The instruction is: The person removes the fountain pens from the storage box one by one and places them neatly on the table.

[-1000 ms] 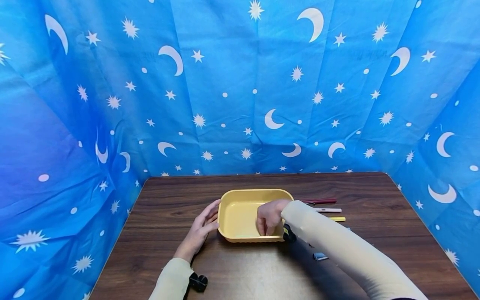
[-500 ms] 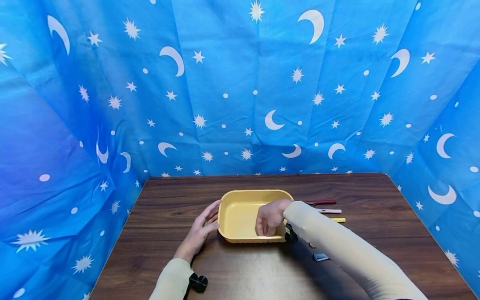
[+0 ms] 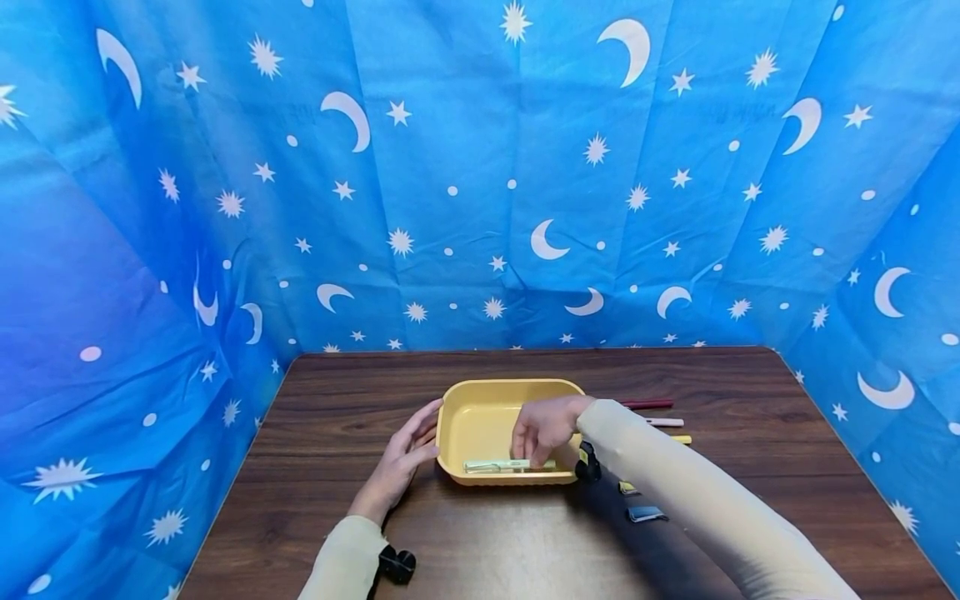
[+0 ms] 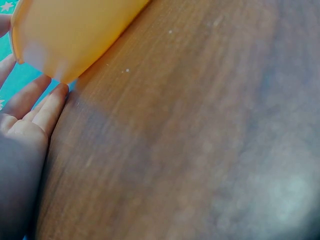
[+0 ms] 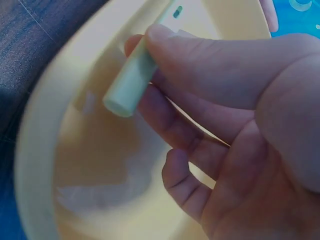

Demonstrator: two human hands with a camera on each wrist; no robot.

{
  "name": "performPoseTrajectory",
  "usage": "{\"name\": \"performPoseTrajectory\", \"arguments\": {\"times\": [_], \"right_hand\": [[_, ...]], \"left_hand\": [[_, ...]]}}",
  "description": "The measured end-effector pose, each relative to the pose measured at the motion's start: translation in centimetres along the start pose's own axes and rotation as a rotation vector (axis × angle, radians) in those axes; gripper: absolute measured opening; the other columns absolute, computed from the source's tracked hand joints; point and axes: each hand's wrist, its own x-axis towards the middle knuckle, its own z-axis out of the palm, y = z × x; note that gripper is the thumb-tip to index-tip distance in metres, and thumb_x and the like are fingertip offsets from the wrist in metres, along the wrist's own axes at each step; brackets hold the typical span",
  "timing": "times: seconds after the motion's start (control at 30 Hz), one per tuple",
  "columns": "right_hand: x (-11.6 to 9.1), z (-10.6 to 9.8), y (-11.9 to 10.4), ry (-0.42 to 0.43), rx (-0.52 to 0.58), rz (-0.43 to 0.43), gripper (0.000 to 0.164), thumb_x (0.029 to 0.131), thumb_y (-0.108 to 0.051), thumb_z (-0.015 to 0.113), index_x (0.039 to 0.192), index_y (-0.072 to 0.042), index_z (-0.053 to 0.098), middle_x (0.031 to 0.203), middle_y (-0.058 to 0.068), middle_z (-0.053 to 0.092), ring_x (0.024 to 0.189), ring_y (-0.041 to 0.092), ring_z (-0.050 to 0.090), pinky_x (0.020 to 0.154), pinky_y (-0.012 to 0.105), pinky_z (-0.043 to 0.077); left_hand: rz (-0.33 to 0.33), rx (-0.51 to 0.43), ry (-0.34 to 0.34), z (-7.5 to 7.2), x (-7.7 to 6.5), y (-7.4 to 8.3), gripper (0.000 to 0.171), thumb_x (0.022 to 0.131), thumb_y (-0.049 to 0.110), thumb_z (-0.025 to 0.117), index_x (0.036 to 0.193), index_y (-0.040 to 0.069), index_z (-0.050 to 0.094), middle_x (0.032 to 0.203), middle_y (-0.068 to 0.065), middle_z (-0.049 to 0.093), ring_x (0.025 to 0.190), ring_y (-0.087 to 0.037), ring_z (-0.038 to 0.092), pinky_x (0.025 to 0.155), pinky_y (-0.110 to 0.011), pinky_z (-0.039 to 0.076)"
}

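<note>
A pale green pen (image 3: 491,467) lies along the front wall inside a yellow plastic bin (image 3: 480,417). My right hand (image 3: 551,425) reaches into that bin and pinches the pen between thumb and fingers. In the right wrist view, the blunt end of the pen (image 5: 127,90) sticks out past the thumb, while the other fingers curl loosely beneath. On the left, my left hand (image 3: 396,460) rests against the outside of the bin with its fingers extended. The left wrist view shows its fingertips right at the bin's outer wall (image 4: 80,30).
Right of the bin lie a dark red pen (image 3: 651,404), a white pen (image 3: 666,422) and a yellow pen (image 3: 682,439), partly covered by my right sleeve. Nearer are a small yellow object (image 3: 627,488) and a small blue-grey object (image 3: 647,514). Blue star-patterned cloth (image 3: 480,208) surrounds the table.
The pale green pen, hidden before, now shows along the bin's front wall in my right hand. My right wrist has shifted slightly right, uncovering more of the small yellow object. My left hand stays put.
</note>
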Motion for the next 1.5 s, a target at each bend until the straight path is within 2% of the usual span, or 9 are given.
{"name": "performPoseTrajectory", "arguments": {"times": [0.23, 0.37, 0.5, 0.7, 0.93, 1.1, 1.33, 1.4, 1.5], "right_hand": [[-1.0, -0.3, 0.6, 0.042, 0.120, -0.088, 0.025, 0.092, 0.006, 0.074, 0.111, -0.009, 0.079, 0.096, 0.009, 0.080, 0.086, 0.011, 0.073, 0.082, 0.026, 0.059], [-1.7, -0.2, 0.9, 0.099, 0.133, -0.140, 0.020, 0.093, 0.004, 0.074, 0.107, -0.008, 0.080, 0.095, 0.012, 0.080, 0.085, 0.011, 0.073, 0.075, 0.024, 0.057], [-2.4, -0.2, 1.3, 0.166, 0.117, -0.183, 0.016, 0.094, 0.000, 0.075, 0.104, -0.009, 0.081, 0.092, 0.006, 0.081, 0.086, 0.010, 0.073, 0.074, 0.025, 0.057], [-3.8, -0.4, 2.0, 0.289, 0.129, -0.209, 0.014, 0.096, -0.009, 0.076, 0.105, -0.017, 0.083, 0.098, -0.006, 0.079, 0.091, 0.012, 0.072, 0.083, 0.031, 0.059], [-6.0, -0.2, 2.7, 0.424, 0.140, -0.226, 0.013, 0.096, -0.017, 0.077, 0.107, -0.021, 0.084, 0.101, -0.007, 0.079, 0.089, 0.016, 0.068, 0.073, 0.031, 0.056], [-8.1, 0.0, 3.2, 0.522, 0.143, -0.202, 0.012, 0.096, -0.019, 0.078, 0.105, -0.024, 0.085, 0.102, -0.007, 0.079, 0.086, 0.018, 0.068, 0.067, 0.029, 0.056], [-11.3, 0.3, 4.3, 0.625, 0.196, -0.165, 0.015, 0.096, -0.021, 0.078, 0.109, -0.022, 0.084, 0.106, 0.001, 0.081, 0.088, 0.021, 0.071, 0.074, 0.029, 0.061], [-12.3, 0.5, 4.8, 0.642, 0.214, -0.154, 0.017, 0.096, -0.023, 0.078, 0.112, -0.022, 0.084, 0.109, 0.005, 0.081, 0.093, 0.024, 0.073, 0.079, 0.030, 0.062], [-13.6, 0.9, 5.3, 0.669, 0.260, -0.128, 0.018, 0.096, -0.025, 0.078, 0.113, -0.022, 0.083, 0.109, 0.008, 0.080, 0.093, 0.033, 0.072, 0.077, 0.031, 0.062]], "left_hand": [[-0.002, -0.006, 0.003, 0.0, 0.1, -0.1, 0.068, 0.100, -0.003, 0.058, 0.163, 0.000, 0.032, 0.161, -0.033, 0.036, 0.147, -0.053, 0.035, 0.112, -0.022, 0.044], [-0.003, -0.006, 0.003, 0.0, 0.1, -0.1, 0.068, 0.100, -0.002, 0.058, 0.163, 0.001, 0.032, 0.162, -0.032, 0.037, 0.147, -0.052, 0.035, 0.112, -0.023, 0.045], [-0.009, -0.004, 0.008, 0.0, 0.1, 0.0, 0.069, 0.100, 0.000, 0.059, 0.163, 0.001, 0.032, 0.161, -0.032, 0.037, 0.147, -0.051, 0.036, 0.113, -0.022, 0.044], [-0.006, -0.006, 0.007, 0.0, 0.1, 0.0, 0.069, 0.100, 0.000, 0.059, 0.163, 0.000, 0.031, 0.161, -0.033, 0.037, 0.147, -0.052, 0.035, 0.113, -0.022, 0.043], [-0.016, 0.009, 0.012, 0.2, 0.0, 0.0, 0.068, 0.100, 0.000, 0.059, 0.163, 0.001, 0.033, 0.161, -0.031, 0.038, 0.147, -0.049, 0.037, 0.113, -0.021, 0.043], [-0.025, 0.011, 0.008, 0.4, 0.0, 0.2, 0.068, 0.100, 0.003, 0.061, 0.163, 0.001, 0.034, 0.163, -0.030, 0.037, 0.149, -0.046, 0.037, 0.114, -0.021, 0.041], [-0.029, 0.017, 0.021, 0.2, 0.0, 0.3, 0.069, 0.100, 0.003, 0.061, 0.163, 0.002, 0.034, 0.163, -0.030, 0.037, 0.148, -0.037, 0.041, 0.114, -0.020, 0.042], [-0.031, 0.019, 0.020, 0.2, 0.0, 0.2, 0.069, 0.100, 0.003, 0.061, 0.163, 0.002, 0.034, 0.162, -0.030, 0.038, 0.148, -0.038, 0.041, 0.113, -0.020, 0.042], [-0.031, 0.013, 0.021, 0.1, 0.0, 0.2, 0.069, 0.100, 0.003, 0.061, 0.163, 0.002, 0.034, 0.162, -0.030, 0.038, 0.148, -0.043, 0.039, 0.114, -0.020, 0.042]]}}
